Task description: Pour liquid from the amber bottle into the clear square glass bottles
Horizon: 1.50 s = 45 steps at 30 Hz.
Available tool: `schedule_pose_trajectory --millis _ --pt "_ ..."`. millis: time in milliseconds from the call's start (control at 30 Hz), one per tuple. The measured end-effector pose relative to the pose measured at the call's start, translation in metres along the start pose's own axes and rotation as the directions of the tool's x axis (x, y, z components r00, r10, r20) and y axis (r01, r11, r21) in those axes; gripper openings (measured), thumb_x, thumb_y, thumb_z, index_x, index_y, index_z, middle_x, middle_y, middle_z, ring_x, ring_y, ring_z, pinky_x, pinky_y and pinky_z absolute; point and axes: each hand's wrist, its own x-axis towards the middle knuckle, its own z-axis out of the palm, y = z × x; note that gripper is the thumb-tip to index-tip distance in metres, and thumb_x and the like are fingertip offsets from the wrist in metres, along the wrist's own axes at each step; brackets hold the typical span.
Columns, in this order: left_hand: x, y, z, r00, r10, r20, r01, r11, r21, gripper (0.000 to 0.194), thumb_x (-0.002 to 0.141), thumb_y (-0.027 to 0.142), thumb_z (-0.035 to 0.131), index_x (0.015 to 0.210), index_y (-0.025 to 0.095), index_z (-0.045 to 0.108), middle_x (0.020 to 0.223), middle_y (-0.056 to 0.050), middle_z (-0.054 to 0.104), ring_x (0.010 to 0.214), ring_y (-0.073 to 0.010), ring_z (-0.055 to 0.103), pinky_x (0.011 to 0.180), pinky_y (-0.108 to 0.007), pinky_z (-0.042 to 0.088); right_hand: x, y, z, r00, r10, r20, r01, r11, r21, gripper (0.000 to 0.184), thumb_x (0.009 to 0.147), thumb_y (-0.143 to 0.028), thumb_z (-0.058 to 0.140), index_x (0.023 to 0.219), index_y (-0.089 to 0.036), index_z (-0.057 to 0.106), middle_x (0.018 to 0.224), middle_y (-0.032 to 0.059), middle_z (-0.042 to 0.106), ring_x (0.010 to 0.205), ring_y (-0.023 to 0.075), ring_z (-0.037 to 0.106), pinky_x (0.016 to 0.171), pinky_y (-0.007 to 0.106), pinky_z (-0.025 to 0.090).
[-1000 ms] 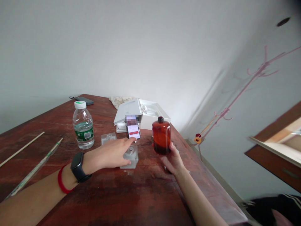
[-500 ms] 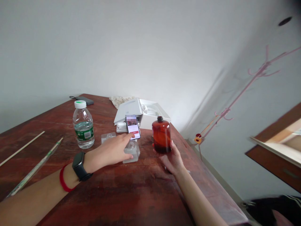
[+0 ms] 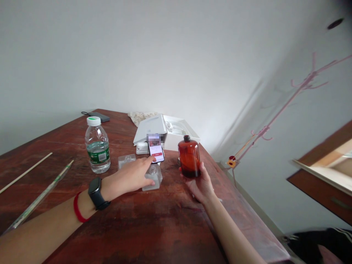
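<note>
Edged rightward at the wrist, left hand (image 3: 130, 175) half-spreads fingers (image 3: 149, 160) over phone (image 3: 156, 149); right hand (image 3: 202, 186) cups amber bottle (image 3: 189, 157).

I can't read the small text on the phone (image 3: 156, 150), its top pixelated. The left hand (image 3: 132, 173) partly hides a clear block (image 3: 155, 179); the amber bottle (image 3: 189, 157) covers part of the right hand (image 3: 202, 187). My view cuts off the dark cloth (image 3: 313, 240).

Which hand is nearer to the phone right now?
The left. The left hand has its index fingertip at the lower end of the phone; the right hand is farther off, to the phone's right and nearer the wearer, holding the amber bottle.
</note>
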Motion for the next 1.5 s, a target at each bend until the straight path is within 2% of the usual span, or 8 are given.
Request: schedule_pose_trajectory --millis 167,267,433,567,867,1167,1400,1500 --pt "-0.002 0.003 -0.001 1.0 -0.005 -0.007 0.005 1.0 -0.016 0.071 0.083 0.025 0.081 0.148 0.019 0.054 0.146 -0.02 0.069 0.128 -0.0423 0.07 0.105 -0.048 0.056 0.0 0.001 0.002 0.999 -0.016 -0.031 0.017 0.999 0.028 0.043 0.082 -0.054 0.089 0.113 -0.025 0.08 0.104 0.0058 0.086 0.083 0.0239 0.081 0.067 0.033 0.066" --pt "-0.001 0.003 -0.002 0.999 -0.023 0.029 0.022 1.0 0.011 0.071 0.086 0.028 0.08 0.15 0.019 0.052 0.148 -0.019 0.067 0.13 -0.0417 0.069 0.106 -0.048 0.056 0.0 0.001 0.004 0.998 -0.021 -0.053 0.023 0.999 0.035 0.044 0.081 -0.054 0.09 0.113 -0.025 0.08 0.103 0.0056 0.086 0.082 0.0233 0.081 0.067 0.032 0.066" --pt "0.0 0.001 -0.001 0.999 -0.021 0.037 0.019 0.998 0.059 0.069 0.087 0.032 0.078 0.15 0.02 0.051 0.146 -0.018 0.068 0.128 -0.04 0.07 0.105 -0.047 0.057 0.001 -0.002 0.002 0.997 0.004 -0.071 -0.001 0.999 0.035 0.044 0.088 -0.054 0.083 0.122 -0.027 0.077 0.104 0.006 0.086 0.086 0.0247 0.081 0.071 0.035 0.066" --pt "0.0 0.001 0.0 0.999 -0.017 0.04 0.014 0.997 0.073 0.071 0.087 0.035 0.077 0.151 0.02 0.049 0.145 -0.018 0.069 0.125 -0.0403 0.071 0.101 -0.047 0.058 0.001 -0.005 0.0 0.998 0.04 -0.047 -0.039 0.999 0.031 0.039 0.09 -0.054 0.08 0.117 -0.026 0.077 0.101 0.0057 0.085 0.082 0.0244 0.08 0.066 0.035 0.065" --pt "0.001 0.005 0.001 0.999 -0.008 0.041 0.006 0.999 0.034 0.069 0.09 0.035 0.078 0.151 0.018 0.051 0.15 -0.02 0.065 0.132 -0.0427 0.068 0.107 -0.052 0.056 0.0 -0.006 0.005 0.995 0.059 -0.076 -0.055 0.997 0.051 0.038 0.091 -0.055 0.075 0.113 -0.025 0.077 0.095 0.0046 0.083 0.072 0.0218 0.076 0.053 0.029 0.057" --pt "-0.001 0.006 -0.003 0.997 -0.005 0.082 0.0 0.998 0.063 0.07 0.093 0.033 0.077 0.155 0.018 0.048 0.152 -0.021 0.064 0.134 -0.0421 0.067 0.11 -0.053 0.055 -0.002 -0.008 0.011 0.991 0.085 -0.098 -0.078 0.994 0.079 0.037 0.091 -0.054 0.074 0.113 -0.025 0.076 0.1 0.0052 0.083 0.07 0.0221 0.075 0.051 0.029 0.055" --pt "0.001 -0.003 0.001 0.998 0.03 0.063 -0.033 0.998 0.047 0.078 0.09 0.035 0.079 0.159 0.019 0.045 0.154 -0.02 0.063 0.138 -0.0412 0.065 0.113 -0.049 0.054 -0.002 -0.009 0.013 0.989 0.079 -0.124 -0.071 0.995 0.073 0.036 0.092 -0.053 0.072 0.114 -0.025 0.074 0.099 0.0068 0.083 0.07 0.0228 0.074 0.048 0.028 0.053" --pt "0.002 -0.007 0.004 0.997 0.047 0.054 -0.049 0.998 0.038 0.079 0.09 0.035 0.078 0.159 0.018 0.045 0.151 -0.021 0.065 0.134 -0.0419 0.067 0.11 -0.051 0.055 -0.002 -0.009 0.016 0.984 0.084 -0.158 -0.072 0.994 0.081 0.036 0.091 -0.052 0.072 0.113 -0.023 0.074 0.098 0.0086 0.083 0.068 0.0228 0.074 0.047 0.028 0.052"
